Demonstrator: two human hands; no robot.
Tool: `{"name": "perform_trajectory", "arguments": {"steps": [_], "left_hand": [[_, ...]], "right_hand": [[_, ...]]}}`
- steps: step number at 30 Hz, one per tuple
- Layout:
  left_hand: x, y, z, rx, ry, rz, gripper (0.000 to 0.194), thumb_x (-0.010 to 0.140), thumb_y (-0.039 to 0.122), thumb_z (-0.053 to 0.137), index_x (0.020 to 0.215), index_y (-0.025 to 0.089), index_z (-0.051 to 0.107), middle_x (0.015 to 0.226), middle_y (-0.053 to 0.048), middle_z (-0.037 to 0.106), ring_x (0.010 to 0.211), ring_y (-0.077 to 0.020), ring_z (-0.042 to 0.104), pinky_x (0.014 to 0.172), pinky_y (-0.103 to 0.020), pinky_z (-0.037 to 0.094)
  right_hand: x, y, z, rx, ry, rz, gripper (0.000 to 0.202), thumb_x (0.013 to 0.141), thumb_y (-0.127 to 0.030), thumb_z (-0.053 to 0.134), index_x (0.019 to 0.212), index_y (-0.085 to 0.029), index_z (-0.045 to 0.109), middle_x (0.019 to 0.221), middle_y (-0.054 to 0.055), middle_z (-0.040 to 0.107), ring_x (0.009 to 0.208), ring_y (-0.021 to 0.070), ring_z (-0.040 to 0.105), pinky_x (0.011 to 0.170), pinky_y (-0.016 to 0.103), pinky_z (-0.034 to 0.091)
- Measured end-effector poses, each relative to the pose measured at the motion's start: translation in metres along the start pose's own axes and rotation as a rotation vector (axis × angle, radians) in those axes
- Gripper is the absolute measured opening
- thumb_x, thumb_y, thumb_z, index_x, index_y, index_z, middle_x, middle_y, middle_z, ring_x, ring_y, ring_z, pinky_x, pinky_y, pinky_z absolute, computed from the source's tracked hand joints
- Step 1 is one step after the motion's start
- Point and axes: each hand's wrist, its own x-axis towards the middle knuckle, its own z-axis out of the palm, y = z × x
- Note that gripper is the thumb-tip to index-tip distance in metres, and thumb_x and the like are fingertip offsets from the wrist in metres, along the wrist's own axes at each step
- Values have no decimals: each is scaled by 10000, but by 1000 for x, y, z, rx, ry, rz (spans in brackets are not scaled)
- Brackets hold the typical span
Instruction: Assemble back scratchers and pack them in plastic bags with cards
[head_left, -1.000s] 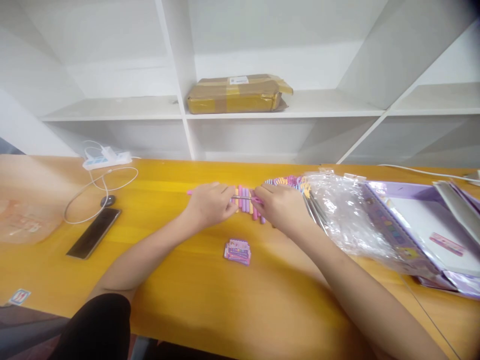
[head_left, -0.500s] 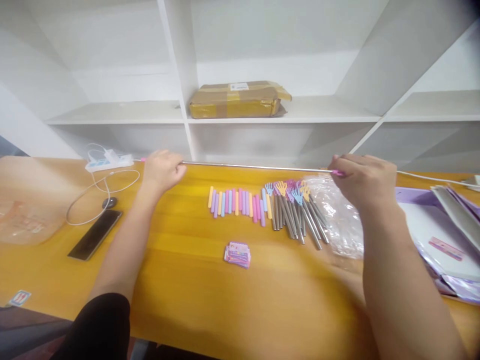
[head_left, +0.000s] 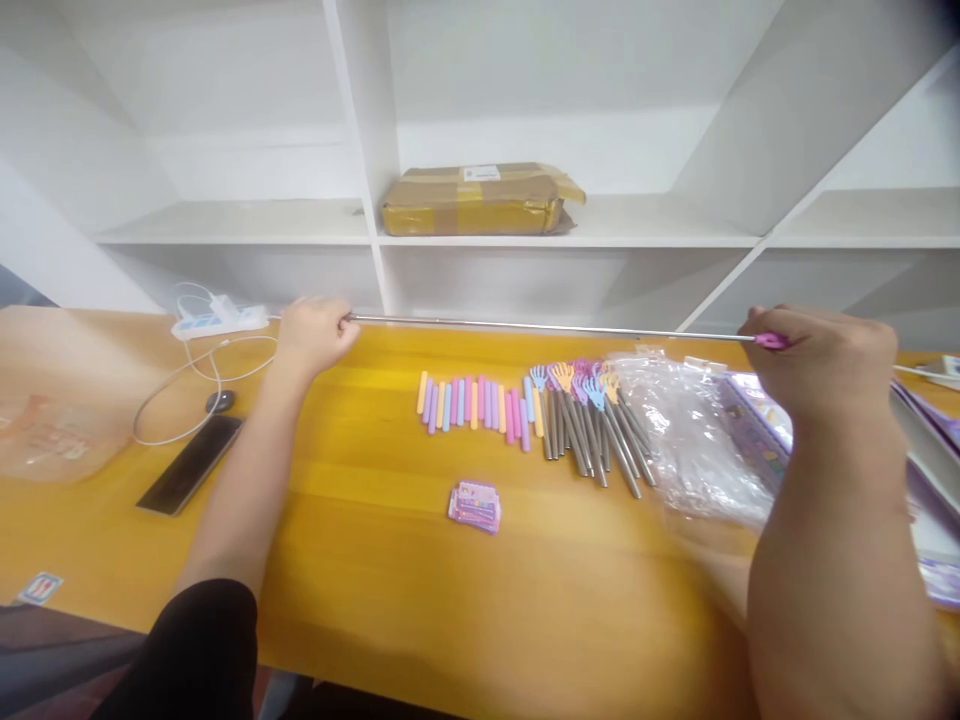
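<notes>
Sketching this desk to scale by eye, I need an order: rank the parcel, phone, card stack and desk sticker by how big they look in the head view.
Largest to smallest, as they appear:
1. Parcel
2. Phone
3. Card stack
4. Desk sticker

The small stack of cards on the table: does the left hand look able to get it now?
Probably, but it should first release the metal rod: the left hand is gripping it. Nothing covers the card stack or blocks the way.
</notes>
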Motion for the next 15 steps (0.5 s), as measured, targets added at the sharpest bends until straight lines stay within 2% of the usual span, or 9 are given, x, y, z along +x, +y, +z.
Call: {"name": "perform_trajectory", "arguments": {"steps": [3, 8, 15], "left_hand": [[1, 1, -1, 5, 0, -48, 119, 811, 232, 511, 766, 210, 620, 743, -75, 674, 726, -256, 602, 724, -387, 382], [1, 3, -2, 13, -3, -57, 111, 823, 253, 521, 747, 211, 590, 730, -71, 665, 730, -255, 607, 737, -393, 391], [2, -1, 1, -11, 22, -56, 106, 810, 260, 538, 725, 216, 582, 694, -61, 608, 742, -263, 589, 772, -411, 400]], "right_hand": [[-1, 3, 3, 9, -34, 56, 418, 983, -415, 456, 627, -209, 532, 633, 54, 565, 639, 140, 496, 624, 268, 322], [-3, 8, 4, 4, -98, 107, 364, 977, -417, 474, 671, -221, 496, 714, 85, 614, 689, 153, 504, 666, 314, 314], [-4, 3, 1, 19, -132, 135, 347, 927, -430, 476, 650, -232, 411, 655, 53, 511, 644, 151, 422, 678, 313, 313]]}}
